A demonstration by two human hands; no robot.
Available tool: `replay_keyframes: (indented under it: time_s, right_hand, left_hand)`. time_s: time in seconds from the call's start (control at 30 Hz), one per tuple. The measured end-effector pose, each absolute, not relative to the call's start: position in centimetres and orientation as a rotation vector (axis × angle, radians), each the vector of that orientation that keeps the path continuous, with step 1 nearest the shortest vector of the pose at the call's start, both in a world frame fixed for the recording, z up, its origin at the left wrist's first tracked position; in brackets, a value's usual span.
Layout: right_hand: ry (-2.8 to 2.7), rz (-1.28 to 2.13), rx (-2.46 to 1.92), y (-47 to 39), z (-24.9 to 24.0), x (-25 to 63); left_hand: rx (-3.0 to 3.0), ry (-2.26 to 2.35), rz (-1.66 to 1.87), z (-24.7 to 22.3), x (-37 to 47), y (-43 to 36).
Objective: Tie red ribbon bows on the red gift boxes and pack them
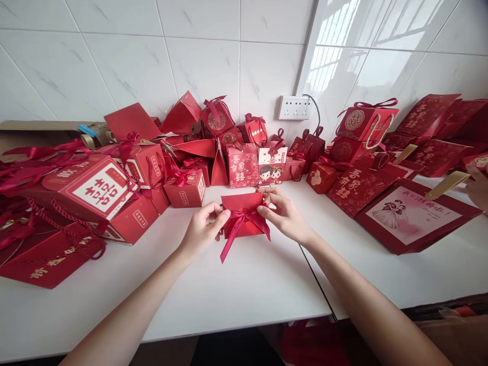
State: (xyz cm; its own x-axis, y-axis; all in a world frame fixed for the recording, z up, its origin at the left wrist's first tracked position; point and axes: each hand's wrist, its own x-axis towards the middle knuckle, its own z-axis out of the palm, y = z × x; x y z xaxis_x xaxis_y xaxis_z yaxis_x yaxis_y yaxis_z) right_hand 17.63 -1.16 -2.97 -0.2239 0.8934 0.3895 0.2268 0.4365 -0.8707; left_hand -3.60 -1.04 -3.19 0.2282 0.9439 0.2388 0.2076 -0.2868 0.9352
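Observation:
A small red gift box (246, 232) rests on the white table (213, 300) in front of me, its upper flap raised toward the back. A dark red satin ribbon (241, 217) is tied in a bow across its front, one long tail hanging down onto the tabletop. At the box's left edge, my left hand (204, 225) is closed, thumb and forefinger pinching the ribbon's left side. My right hand (285, 216) pinches the ribbon at the right edge, its other fingers curled behind. Some fingertips on both hands are hidden.
Red gift boxes with cords and bows (101, 190) crowd the left side. More boxes (243, 166) line the tiled wall below a power socket (294, 108). On the right stand several red bags (415, 216). Another person's hand (478, 183) shows at the right edge. A table seam (316, 282) runs right of centre.

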Motion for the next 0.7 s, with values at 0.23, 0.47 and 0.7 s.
replay_keyframes:
  time_s: [0.23, 0.47, 0.7]
  right_hand:
    - [-1.696, 0.852, -1.016, -0.94, -2.97, 17.68]
    - [-1.705, 0.838, -1.03, -0.92, -2.82, 17.62]
    - [-1.684, 0.838, -1.028, -0.85, -2.93, 17.6]
  left_hand:
    - [1.695, 1.09, 1.131, -3.54, -3.67, -0.83]
    - [1.705, 1.083, 1.126, -3.59, -3.76, -0.83]
    - [1.714, 1.115, 1.117, -3.53, -3.65, -0.85]
